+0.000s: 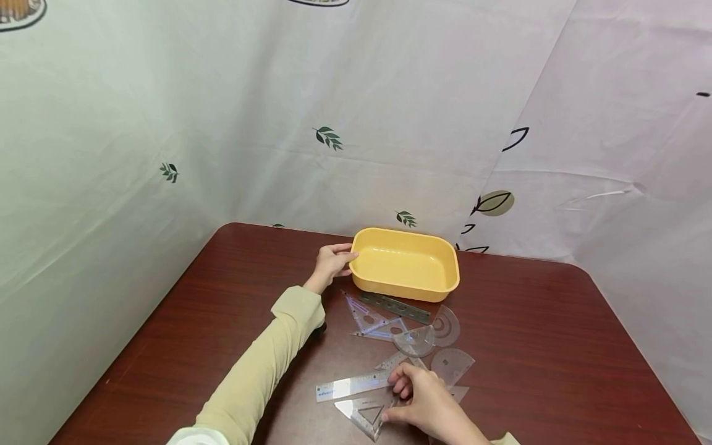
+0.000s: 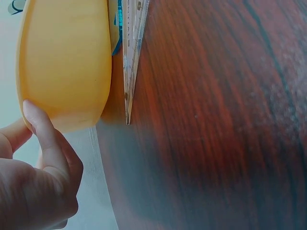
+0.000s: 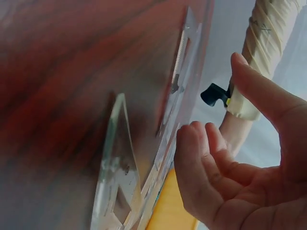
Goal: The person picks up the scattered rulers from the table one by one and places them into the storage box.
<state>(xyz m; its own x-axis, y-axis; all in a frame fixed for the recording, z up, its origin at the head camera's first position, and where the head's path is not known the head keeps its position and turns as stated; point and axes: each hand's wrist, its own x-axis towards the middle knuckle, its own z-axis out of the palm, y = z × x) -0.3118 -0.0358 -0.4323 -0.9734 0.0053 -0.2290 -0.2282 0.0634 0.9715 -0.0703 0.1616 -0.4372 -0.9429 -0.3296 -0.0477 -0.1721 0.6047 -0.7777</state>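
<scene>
A yellow rectangular tray (image 1: pixel 408 290) stands empty at the back middle of the dark wooden table (image 1: pixel 222 309). My left hand (image 1: pixel 332 262) grips its left rim, thumb on top and fingers against the outer wall (image 2: pixel 67 57). Several clear rulers lie in front of the tray. My right hand (image 1: pixel 416 397) hovers over the nearest ones with fingers loosely bent. Its fingertips (image 3: pixel 184 139) are at the right end of a straight clear ruler (image 1: pixel 350 386), and its thumb is beside a small clear triangle (image 1: pixel 364 414). I see nothing held in it.
Between the tray and my right hand lie a dark straight ruler (image 1: pixel 395 307), two clear set squares (image 1: pixel 369 321) and three protractors (image 1: pixel 414 340). White leaf-print sheets (image 1: pixel 389 123) wall the table at the back and both sides.
</scene>
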